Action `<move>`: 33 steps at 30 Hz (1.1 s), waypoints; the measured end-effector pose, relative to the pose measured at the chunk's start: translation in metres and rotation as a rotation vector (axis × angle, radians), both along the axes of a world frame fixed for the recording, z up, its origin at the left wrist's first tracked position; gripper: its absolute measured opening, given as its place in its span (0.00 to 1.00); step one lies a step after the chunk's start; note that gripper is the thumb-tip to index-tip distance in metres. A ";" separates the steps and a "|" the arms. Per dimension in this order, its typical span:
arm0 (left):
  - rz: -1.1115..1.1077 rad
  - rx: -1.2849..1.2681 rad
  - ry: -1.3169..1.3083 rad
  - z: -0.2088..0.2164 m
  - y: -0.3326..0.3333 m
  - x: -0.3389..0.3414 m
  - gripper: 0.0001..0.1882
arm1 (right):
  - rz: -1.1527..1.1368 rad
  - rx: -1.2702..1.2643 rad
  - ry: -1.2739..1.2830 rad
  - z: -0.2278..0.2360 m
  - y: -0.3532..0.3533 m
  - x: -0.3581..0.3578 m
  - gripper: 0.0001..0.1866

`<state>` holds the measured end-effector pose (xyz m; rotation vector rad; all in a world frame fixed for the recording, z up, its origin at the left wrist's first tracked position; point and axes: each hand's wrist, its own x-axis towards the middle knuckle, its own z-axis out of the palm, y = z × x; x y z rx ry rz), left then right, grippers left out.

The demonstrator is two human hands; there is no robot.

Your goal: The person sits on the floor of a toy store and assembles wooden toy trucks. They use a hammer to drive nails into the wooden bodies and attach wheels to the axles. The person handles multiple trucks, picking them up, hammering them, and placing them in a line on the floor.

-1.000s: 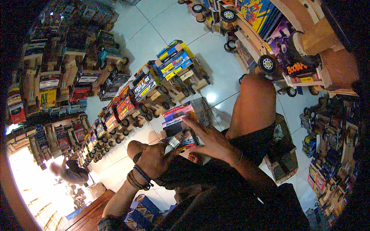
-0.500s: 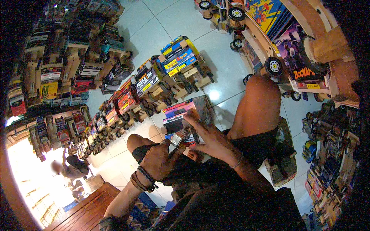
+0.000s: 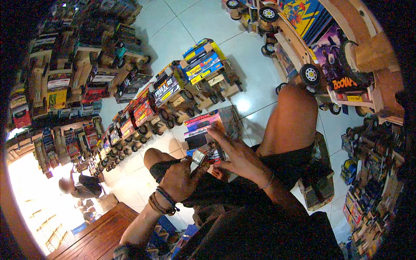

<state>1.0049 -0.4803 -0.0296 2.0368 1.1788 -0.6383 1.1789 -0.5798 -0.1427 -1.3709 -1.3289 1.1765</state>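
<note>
The left hand [image 3: 177,175] grasps a silvery tool [image 3: 198,157] beside a printed box [image 3: 200,124] between the knees [image 3: 294,102], apparently mid-work needing steady bracing; the right hand's [image 3: 238,158] grip is unclear.

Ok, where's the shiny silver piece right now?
In the head view, just below centre, the shiny silver piece is in the left hand, with the right hand close on its right.

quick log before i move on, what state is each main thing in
left hand, closed on silvery object
silvery object, held, exact kind unclear
right hand, fingers extended, grip unclear
printed piece, partly covered by right hand
toy trucks, lined up, wheels fitted
large toy truck, wheels fitted
</note>
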 end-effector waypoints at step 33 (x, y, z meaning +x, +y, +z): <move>0.079 0.080 -0.163 0.002 -0.010 -0.014 0.40 | 0.023 -0.083 -0.167 -0.002 0.003 -0.009 0.61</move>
